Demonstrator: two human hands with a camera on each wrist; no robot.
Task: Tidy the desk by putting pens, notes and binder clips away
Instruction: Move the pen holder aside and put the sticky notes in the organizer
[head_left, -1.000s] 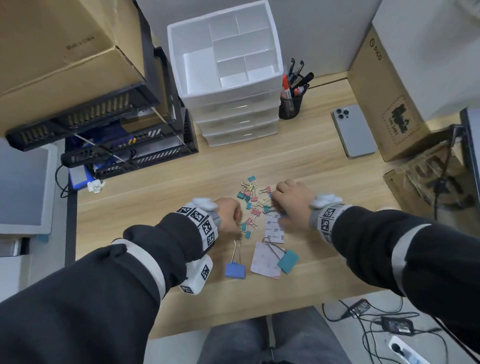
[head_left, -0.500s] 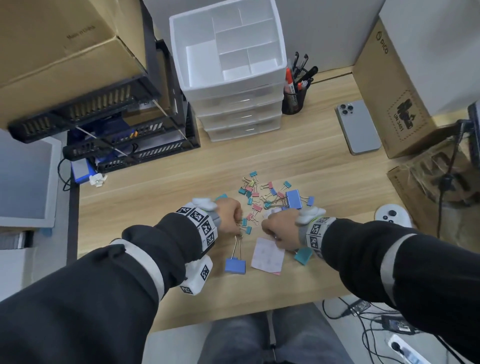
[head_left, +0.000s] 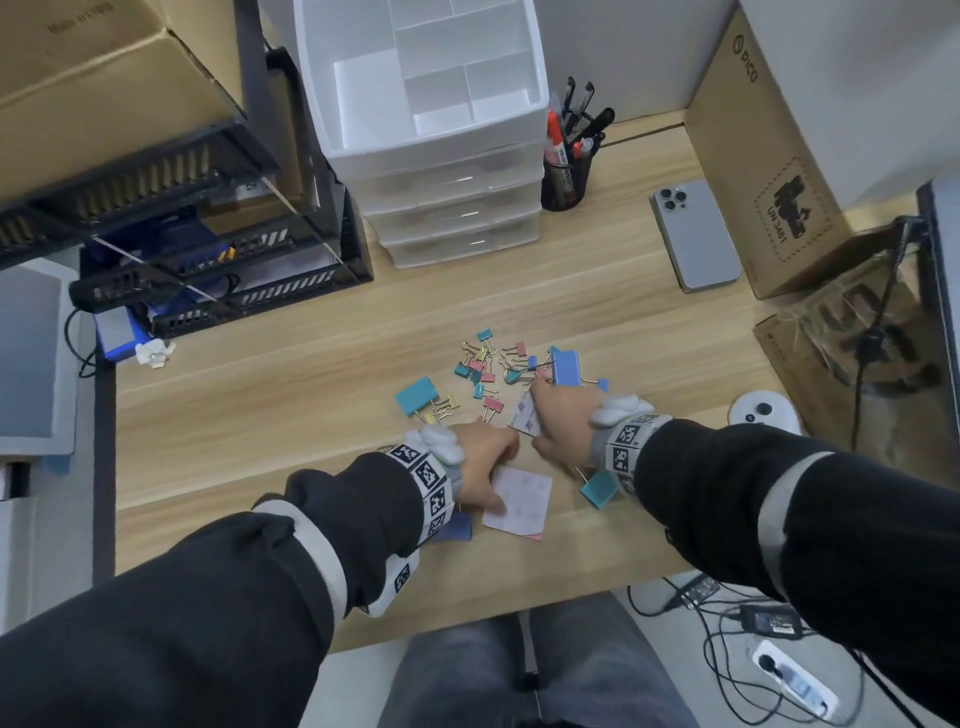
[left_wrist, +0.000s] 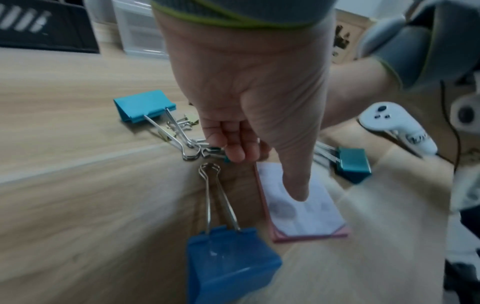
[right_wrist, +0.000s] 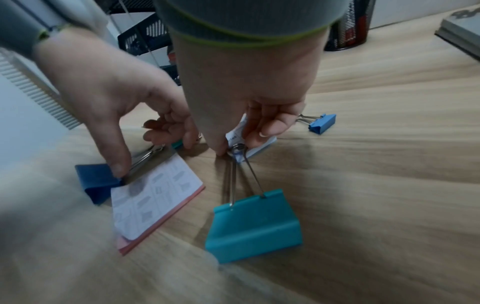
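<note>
The desk (head_left: 291, 415) is of light wood; at its back stand a white drawer unit (head_left: 441, 171) with an open divided top, a black mesh pen cup (head_left: 566, 176) with pens, and black paper trays (head_left: 208, 270) under a brown carton. A grey phone (head_left: 696, 234) lies face down on the right, next to a cardboard box (head_left: 763, 171) printed "PICO" and "UN 3481". A white controller (head_left: 763, 410) lies near the right edge. The small binder clips (head_left: 493, 364) are scattered in the middle of the desk. The left hand (head_left: 480, 462) has its fingers curled around some small clips, while its thumb is stretched out and presses on the pink-edged note pad (head_left: 519, 501); a dark blue clip (left_wrist: 228, 265) lies just beside this pad. The right hand (head_left: 563, 421) pinches a small white note (head_left: 524, 415) between thumb and narrow fingers, and its fingertips are at the wire handles of a teal clip (right_wrist: 255, 224). Another large teal clip (head_left: 418, 395) lies left of the pile. The print on the notes is too blurred to read.
</note>
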